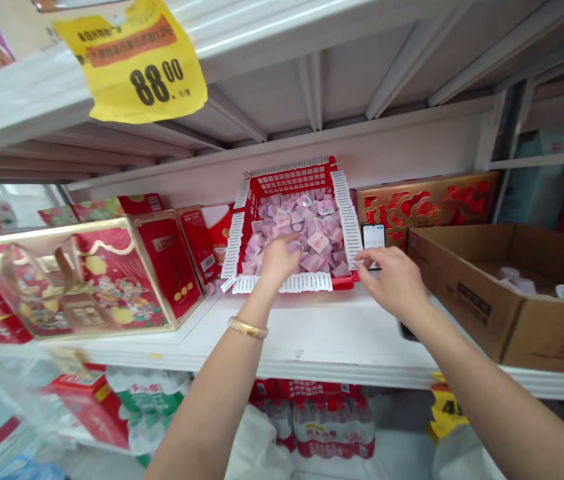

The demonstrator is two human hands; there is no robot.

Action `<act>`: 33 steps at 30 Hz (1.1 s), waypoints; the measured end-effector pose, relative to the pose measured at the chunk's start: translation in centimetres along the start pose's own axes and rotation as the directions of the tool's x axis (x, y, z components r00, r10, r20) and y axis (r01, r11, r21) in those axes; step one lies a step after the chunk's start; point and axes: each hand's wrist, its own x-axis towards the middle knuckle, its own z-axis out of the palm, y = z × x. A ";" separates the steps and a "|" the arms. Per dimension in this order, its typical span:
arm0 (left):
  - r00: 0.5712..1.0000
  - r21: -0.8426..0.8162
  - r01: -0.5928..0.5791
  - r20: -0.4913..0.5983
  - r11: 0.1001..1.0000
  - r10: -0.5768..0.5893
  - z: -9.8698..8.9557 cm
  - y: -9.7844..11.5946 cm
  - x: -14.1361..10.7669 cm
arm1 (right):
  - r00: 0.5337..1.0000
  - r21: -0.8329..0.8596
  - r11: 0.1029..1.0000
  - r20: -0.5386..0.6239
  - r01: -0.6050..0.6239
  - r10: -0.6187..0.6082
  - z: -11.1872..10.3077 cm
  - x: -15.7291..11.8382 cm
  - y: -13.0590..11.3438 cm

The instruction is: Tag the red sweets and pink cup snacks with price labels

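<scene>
Forearms (215, 393); left hand (282, 260) half-open over cups (319, 242), right hand (396, 280) half-curled by labels (350, 220).

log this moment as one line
left hand: at pink packs in red basket; right hand: by label strip on right rim; open carton: far right

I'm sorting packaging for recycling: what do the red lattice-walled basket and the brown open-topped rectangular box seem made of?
Red lattice-walled basket: probably moulded plastic, smooth-looking, given its even colour and regular openings. Brown open-topped rectangular box: apparently cardboard, matte, judging by its thin flat walls and dark print.
</scene>
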 end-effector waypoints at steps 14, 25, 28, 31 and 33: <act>0.928 0.084 -0.129 0.361 0.988 0.091 0.0 -3.6 1.4 | 0.996 0.107 0.991 -0.033 0.082 -0.079 7.6 -3.5 -0.7; 0.972 -0.644 0.219 0.209 0.733 -0.107 1.2 -0.5 -7.6 | 0.995 0.499 0.867 -0.095 0.017 0.035 6.7 -4.9 -2.0; 0.940 -0.716 0.318 0.322 0.621 -0.110 2.0 0.6 -10.5 | 0.997 0.525 0.851 -0.058 -0.006 0.043 6.2 -5.9 -2.6; 0.919 -0.761 0.391 0.356 0.518 -0.170 2.6 1.2 -12.0 | 0.999 0.516 0.856 -0.010 -0.035 0.048 6.1 -7.0 -3.1; 0.907 -0.787 0.419 0.348 0.453 -0.236 2.8 1.3 -12.5 | 0.996 0.504 0.858 0.039 -0.093 0.085 6.0 -7.4 -3.3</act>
